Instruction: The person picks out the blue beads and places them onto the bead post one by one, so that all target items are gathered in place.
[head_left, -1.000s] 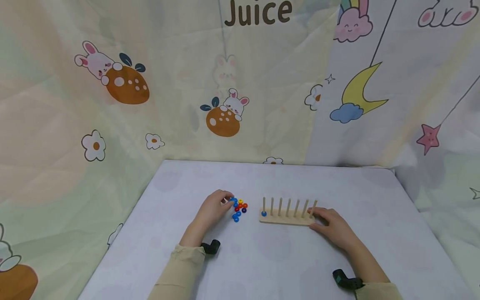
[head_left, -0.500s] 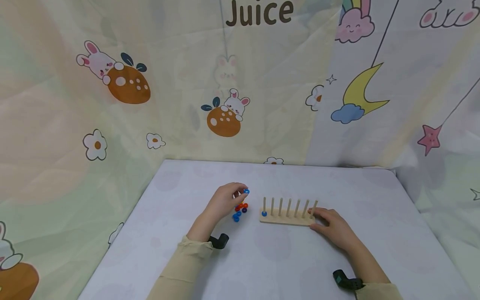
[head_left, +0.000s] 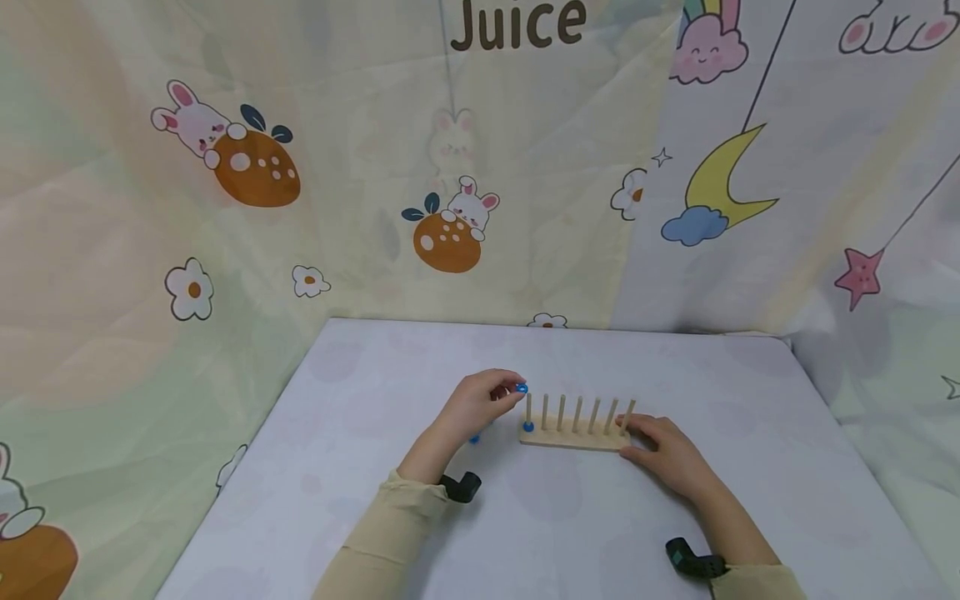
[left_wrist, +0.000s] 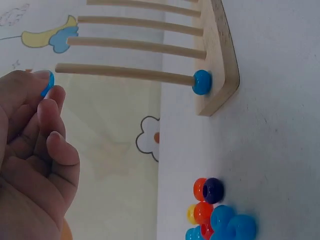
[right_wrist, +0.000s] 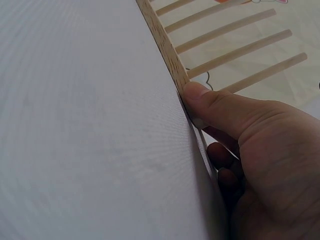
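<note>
Between thumb and fingertips my left hand (head_left: 480,400) pinches a blue bead (head_left: 522,388), held beside the top of the leftmost peg (left_wrist: 125,73). That peg stands on a wooden peg board (head_left: 573,442) with a row of several upright pegs. Another blue bead (left_wrist: 202,82) sits at the foot of the same peg. At the board's right end my right hand (head_left: 667,454) grips the base, its thumb on the near edge in the right wrist view. In the head view the left hand mostly hides the loose beads; the left wrist view shows them.
A small group of loose beads, among them a dark blue bead (left_wrist: 214,190), an orange bead (left_wrist: 203,212) and a light blue bead (left_wrist: 242,227), lies on the white table (head_left: 570,525) left of the board. A patterned cloth (head_left: 360,167) hangs behind the table.
My left hand has lifted a blue bead from the loose group and carried it right to the leftmost peg's top. The right hand and the board have stayed in place.
</note>
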